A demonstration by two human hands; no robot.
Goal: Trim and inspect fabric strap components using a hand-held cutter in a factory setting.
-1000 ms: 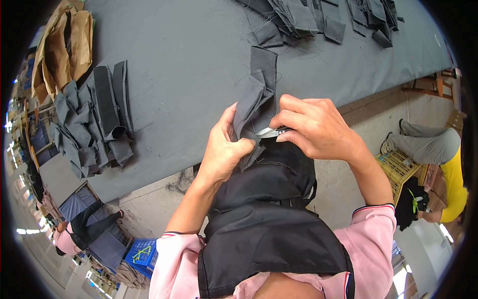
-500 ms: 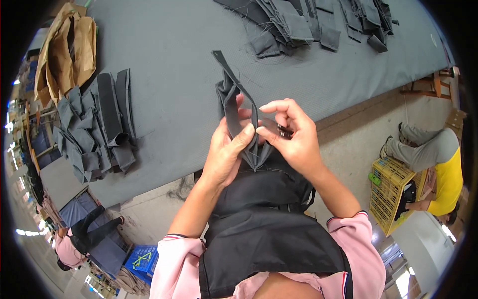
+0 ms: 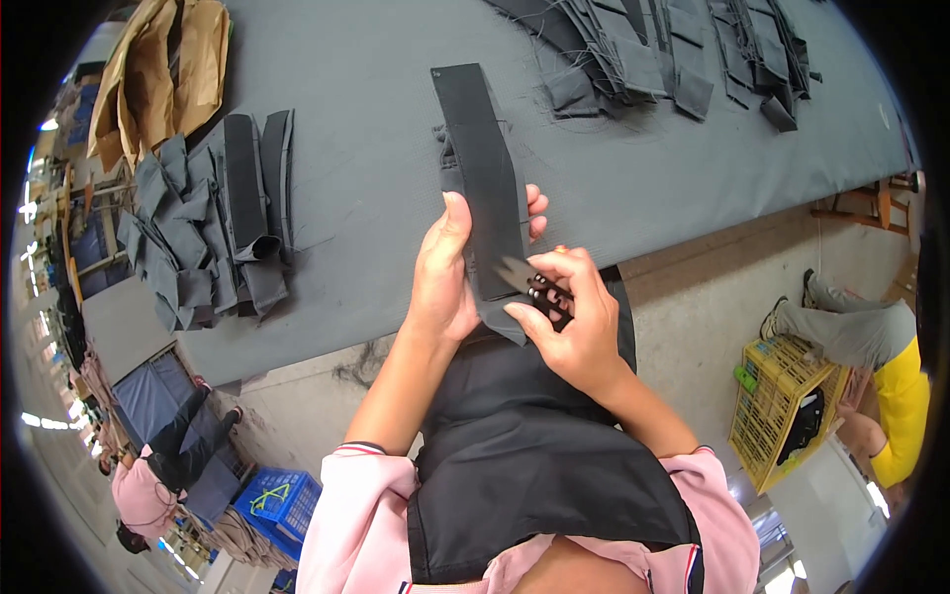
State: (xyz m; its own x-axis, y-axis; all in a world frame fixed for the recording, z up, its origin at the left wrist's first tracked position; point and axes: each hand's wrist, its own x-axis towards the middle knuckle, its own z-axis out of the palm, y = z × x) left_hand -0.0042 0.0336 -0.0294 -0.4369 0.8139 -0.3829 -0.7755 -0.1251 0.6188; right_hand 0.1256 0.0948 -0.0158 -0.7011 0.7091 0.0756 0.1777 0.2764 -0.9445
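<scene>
A dark grey fabric strip [image 3: 482, 168] lies lengthwise across my left hand [image 3: 447, 262], whose thumb rests along its left edge while the fingertips show past its right edge. In my right hand [image 3: 579, 322] are small black thread snips [image 3: 539, 287], their blades pointing up and left over the lower part of the strip. My right thumb and fingers are close to the strip's lower end, where a folded flap hangs. Loose threads stick out from the strip's right side. Behind its left edge, some bunched cloth shows.
On the grey-covered table [image 3: 366, 129] lie a pile of dark strips [image 3: 183, 233] at left and frayed strips [image 3: 633, 59] at the far right. A brown paper bag [image 3: 163, 79] stands far left. A yellow crate [image 3: 782, 406] and a blue crate [image 3: 277, 505] are near other people.
The strip has turned from edge-on and folded to flat, facing up, in my left hand. My right hand has moved down, bringing the snips' blades into view over the strip.
</scene>
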